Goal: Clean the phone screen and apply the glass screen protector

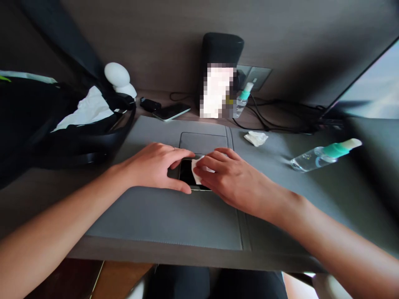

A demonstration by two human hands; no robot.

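Phone (186,171) is lying on gray mat (168,216); left hand (154,166) is holding its end between thumb and fingers; right hand (232,180) is pinching white tissue (195,173) against it.

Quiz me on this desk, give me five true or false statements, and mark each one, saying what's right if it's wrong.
1. The right hand holds a white tissue against a phone. True.
2. The left hand is clenched in a fist. False: its thumb and fingers bracket the phone's opposite edges.
3. A crumpled tissue lies on the grey mat, farther from the person than the right hand. True.
4. The nearer spray bottle has a red collar. False: the collar is turquoise.
5. A second phone lies beyond the hands, toward the wall. True.
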